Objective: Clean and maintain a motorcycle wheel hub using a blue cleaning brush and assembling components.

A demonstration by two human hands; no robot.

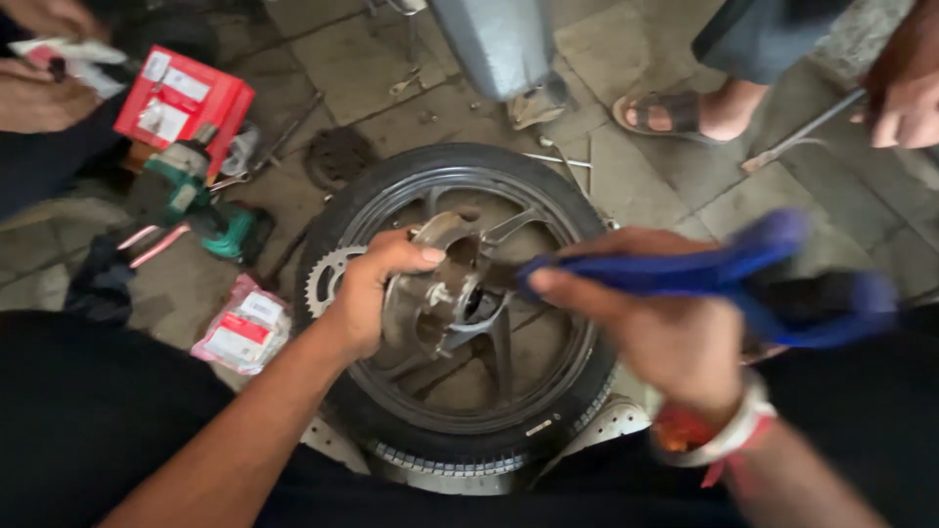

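Black rubber tyre on its wheel [460, 430] lies flat on the paved floor [685, 176] just in front of me; my left hand [377, 284] has its fingers curled on the metal hub [445, 293] at the centre, beside the sprocket [323, 274]; my right hand [655, 332] is clamped on a blue cloth [724, 269] over the spokes; a green power tool [196, 200] and red box [181, 98] lie to the left; someone's sandalled foot [675, 112] stands beyond.
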